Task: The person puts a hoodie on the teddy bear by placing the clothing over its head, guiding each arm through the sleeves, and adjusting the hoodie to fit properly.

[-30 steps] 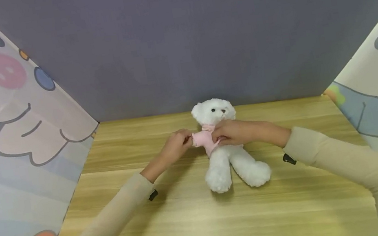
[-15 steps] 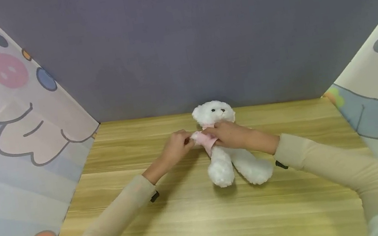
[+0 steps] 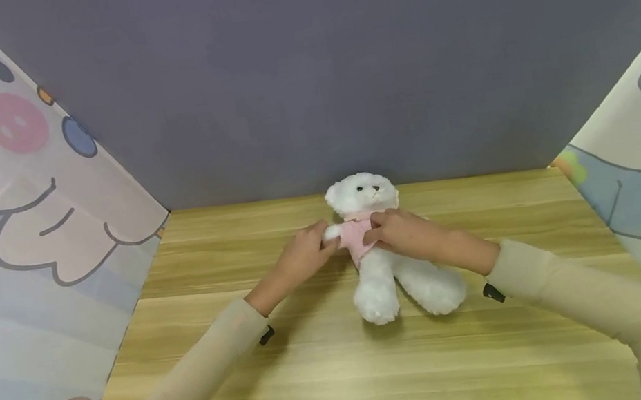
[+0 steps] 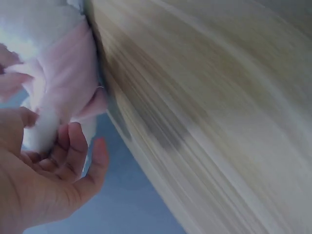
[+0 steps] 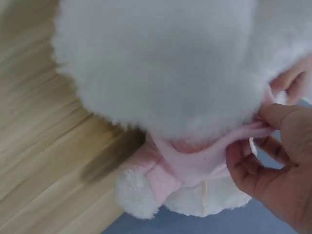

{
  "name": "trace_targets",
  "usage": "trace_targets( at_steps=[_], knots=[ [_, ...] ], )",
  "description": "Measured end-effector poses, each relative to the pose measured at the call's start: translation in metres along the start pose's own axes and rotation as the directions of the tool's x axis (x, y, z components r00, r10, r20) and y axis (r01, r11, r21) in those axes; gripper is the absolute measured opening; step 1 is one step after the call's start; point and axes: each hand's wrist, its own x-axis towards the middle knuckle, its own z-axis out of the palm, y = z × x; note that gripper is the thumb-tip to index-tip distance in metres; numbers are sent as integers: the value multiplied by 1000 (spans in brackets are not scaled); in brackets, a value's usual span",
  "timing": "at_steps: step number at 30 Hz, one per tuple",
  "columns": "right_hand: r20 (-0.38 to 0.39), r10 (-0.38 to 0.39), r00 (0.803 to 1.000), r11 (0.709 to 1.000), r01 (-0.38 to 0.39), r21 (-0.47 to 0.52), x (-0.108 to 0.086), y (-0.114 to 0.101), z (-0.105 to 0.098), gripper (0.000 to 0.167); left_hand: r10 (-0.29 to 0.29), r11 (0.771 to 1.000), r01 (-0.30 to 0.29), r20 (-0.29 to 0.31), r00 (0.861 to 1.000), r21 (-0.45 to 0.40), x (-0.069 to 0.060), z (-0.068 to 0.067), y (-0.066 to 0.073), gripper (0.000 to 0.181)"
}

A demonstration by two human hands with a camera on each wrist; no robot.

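A white plush teddy bear (image 3: 362,193) in a pink top (image 3: 356,236) sits against the grey panel, its legs spread on the table. My left hand (image 3: 302,253) holds the bear's white paw (image 3: 332,233), which sticks out of the pink sleeve; in the left wrist view, thumb and curled fingers lie around the paw (image 4: 45,130). At the bear's chest, my right hand (image 3: 406,234) pinches the pink cloth. The right wrist view shows the garment's edge (image 5: 209,153) stretched between thumb and fingers. The bear's other arm is hidden behind my right hand in the head view.
The wooden table (image 3: 324,381) extends in front of the bear. A grey panel (image 3: 338,71) rises right behind it. Cartoon-printed curtains (image 3: 22,226) hang on both sides. A small black piece (image 3: 492,293) shows under each cuff.
The pink sleeve has slid back from my left hand, and more of the white paw shows. My right hand shifted left over the sleeve, then back right to the chest.
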Motion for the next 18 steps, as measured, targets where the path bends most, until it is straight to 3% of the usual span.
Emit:
trace_targets(
  at_steps=[5, 7, 10, 14, 16, 18],
  knots=[
    [3, -122, 993, 992, 122, 37, -11, -10, -5, 26, -1, 999, 2, -27, 1000, 44, -2, 3, -5, 15],
    [9, -125, 992, 987, 124, 104, -14, -14, -6, 31, 3, 999, -2, -26, 1000, 48, -6, 5, -8, 14],
    [24, 13, 1000, 970, -19, 244, -18, -15, -9, 34, 5, 999, -5, 0, 1000, 49, -13, 8, -11, 12],
    [56, 250, 967, 906, -254, 337, -24, -12, -10, 31, -67, 998, 66, 64, 996, 15, -20, 10, -10, 17],
    [60, 270, 961, 912, -276, 304, -25, -11, -6, 26, -121, 993, 121, 84, 989, 8, -22, 10, -9, 21],
    [48, 235, 971, 934, -240, 264, -24, -11, 0, 20, -149, 989, 148, 88, 985, 11, -21, 9, -8, 26]
  ],
)
